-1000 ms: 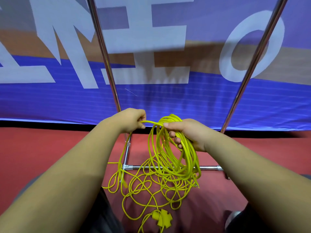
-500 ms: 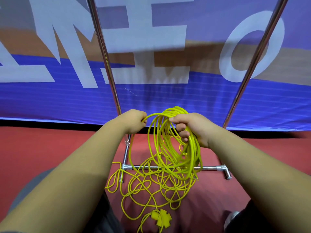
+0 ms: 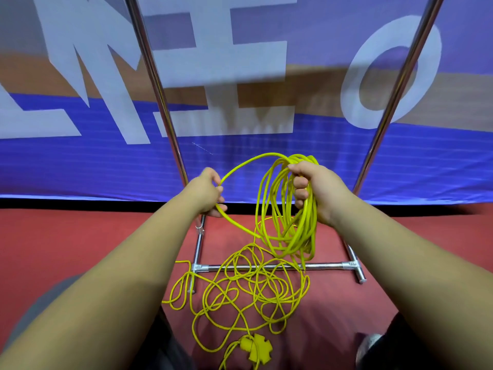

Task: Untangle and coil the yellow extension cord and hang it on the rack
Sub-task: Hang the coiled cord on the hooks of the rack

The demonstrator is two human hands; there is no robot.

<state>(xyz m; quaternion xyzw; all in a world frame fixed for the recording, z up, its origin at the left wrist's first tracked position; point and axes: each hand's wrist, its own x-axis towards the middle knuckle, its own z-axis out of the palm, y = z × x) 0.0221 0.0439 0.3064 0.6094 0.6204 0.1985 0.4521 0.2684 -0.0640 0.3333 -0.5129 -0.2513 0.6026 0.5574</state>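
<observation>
The yellow extension cord is only partly coiled, so I judge that I am in the middle of the coiling step. My right hand is raised in front of the rack, and its fingers are curled around the top of a bundle of loops that hangs down from it. My left hand is lower and to the side, near the left post of the rack. It pinches a single strand, which goes up in an arc to the bundle.

Much of the cord lies as a loose tangle on the red floor, across the bottom bar of the rack, with the socket end closest to me.

For the next move, I think my left hand must bring its strand over to the right hand as a new loop. The tangle may catch on itself or on the bar, so I should pull gently. Hanging is not yet possible.
</observation>
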